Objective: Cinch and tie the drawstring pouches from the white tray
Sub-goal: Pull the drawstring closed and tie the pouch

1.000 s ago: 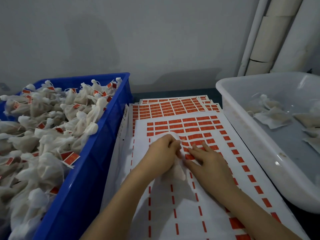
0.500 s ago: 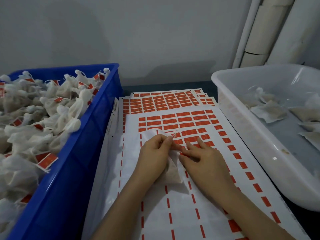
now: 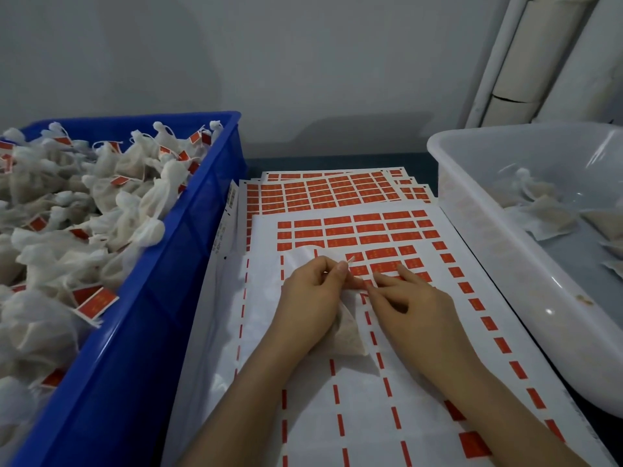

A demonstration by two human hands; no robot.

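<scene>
My left hand (image 3: 313,298) curls over one small white mesh drawstring pouch (image 3: 350,338) on the red-and-white sticker sheet (image 3: 371,416), pinching near its neck. My right hand (image 3: 414,308) lies nearly straight beside it; I cannot tell its grip. The blue plastic crate (image 3: 188,230) is heaped with tied pouches (image 3: 101,214) — the white plastic tray (image 3: 505,251) holds a few untied.

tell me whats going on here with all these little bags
A person is working on one pouch over sheets of red stickers. The left hand grips the pouch, while the right hand has its fingertips on the stickers beside it. The blue crate on the left is heaped with tied pouches bearing red tags. The white tray on the right holds a few loose pouches.
</scene>
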